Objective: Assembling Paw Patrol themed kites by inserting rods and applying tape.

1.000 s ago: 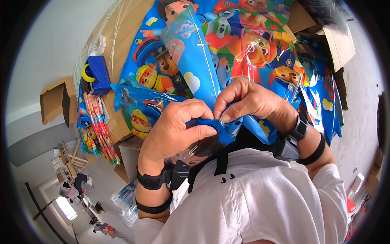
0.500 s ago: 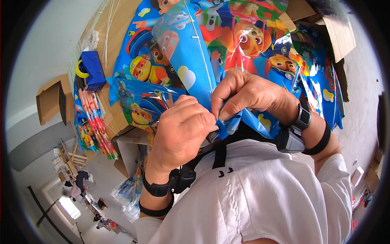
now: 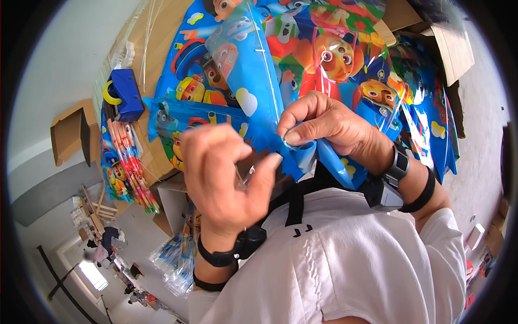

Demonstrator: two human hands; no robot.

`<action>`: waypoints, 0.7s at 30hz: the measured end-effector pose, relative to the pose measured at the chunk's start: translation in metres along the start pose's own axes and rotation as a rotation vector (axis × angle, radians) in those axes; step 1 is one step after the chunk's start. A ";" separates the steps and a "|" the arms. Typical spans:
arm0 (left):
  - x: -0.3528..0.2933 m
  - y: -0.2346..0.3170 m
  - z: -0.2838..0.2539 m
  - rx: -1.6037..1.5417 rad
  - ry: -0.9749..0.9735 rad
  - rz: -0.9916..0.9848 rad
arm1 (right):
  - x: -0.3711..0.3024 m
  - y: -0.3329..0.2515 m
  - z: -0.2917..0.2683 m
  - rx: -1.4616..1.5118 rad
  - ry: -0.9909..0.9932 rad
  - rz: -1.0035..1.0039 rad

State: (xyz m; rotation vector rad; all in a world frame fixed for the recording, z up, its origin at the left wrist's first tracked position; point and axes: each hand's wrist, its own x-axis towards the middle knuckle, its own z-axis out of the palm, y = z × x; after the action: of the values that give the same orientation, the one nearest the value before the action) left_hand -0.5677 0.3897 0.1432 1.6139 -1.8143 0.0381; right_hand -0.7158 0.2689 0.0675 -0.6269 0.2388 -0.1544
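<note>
Your right hand [image 3: 337, 127] pinches a bunched blue plastic film edge [image 3: 293, 164], thumb to index; your left hand [image 3: 224, 181], loosely open, empty, beside it.

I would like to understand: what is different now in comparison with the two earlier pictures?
The left hand has moved leftward, away from the right hand, and its fingers have opened; it seems to have let go of the blue film. The right hand still pinches the film, and the blue tape dispenser remains at the left.
</note>
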 end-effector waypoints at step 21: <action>-0.016 0.019 0.008 0.003 0.100 -0.228 | 0.011 0.006 0.028 0.078 0.099 -0.136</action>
State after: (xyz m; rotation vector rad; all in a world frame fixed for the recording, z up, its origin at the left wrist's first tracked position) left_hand -0.5887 0.4045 0.1365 1.7791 -1.5470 0.0174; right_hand -0.6979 0.2866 0.0839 -0.5588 0.2845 -0.3248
